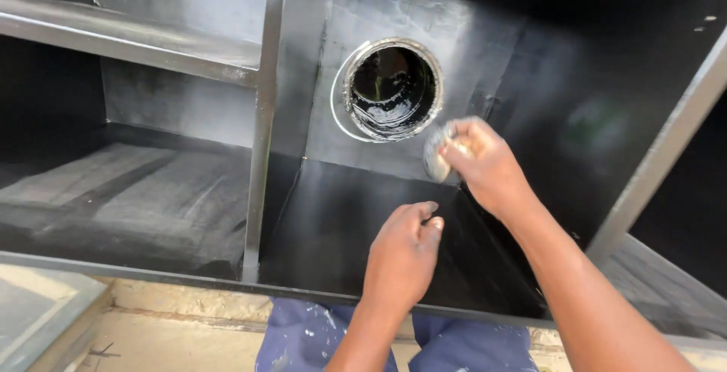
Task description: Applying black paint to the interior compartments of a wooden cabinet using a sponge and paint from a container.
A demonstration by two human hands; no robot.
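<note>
So the right hand (485,161) is closed around a small round grey pad (437,152), pressed against the back wall of the black-painted wooden cabinet (189,205), just below-right of the open round tin of glossy black paint (391,89). The left hand (403,254) hovers loosely curled and empty over the cabinet floor, near the front edge.

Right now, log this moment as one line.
right hand: grips pale pad beside paint can | left hand: curled above black cabinet floor, holding unclear
</note>
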